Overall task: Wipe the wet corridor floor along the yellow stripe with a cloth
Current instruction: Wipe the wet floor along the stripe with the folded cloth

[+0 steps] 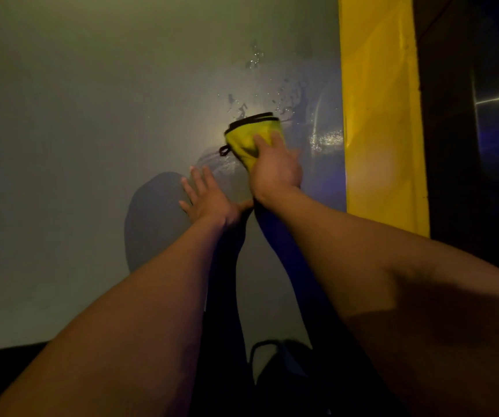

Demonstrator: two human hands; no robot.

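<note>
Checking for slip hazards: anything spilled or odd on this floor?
Yes: water droplets and streaks glisten on the grey floor beyond the yellow black-edged cloth under the right hand, beside the yellow stripe.

Your two forearms are bare from the elbows down to the wrists, with no sleeves, watch or bands showing on them. Your left hand (209, 200) and right hand (275, 167) wear no gloves or rings. Below them, your lap shows only dark clothing (287, 386).
</note>
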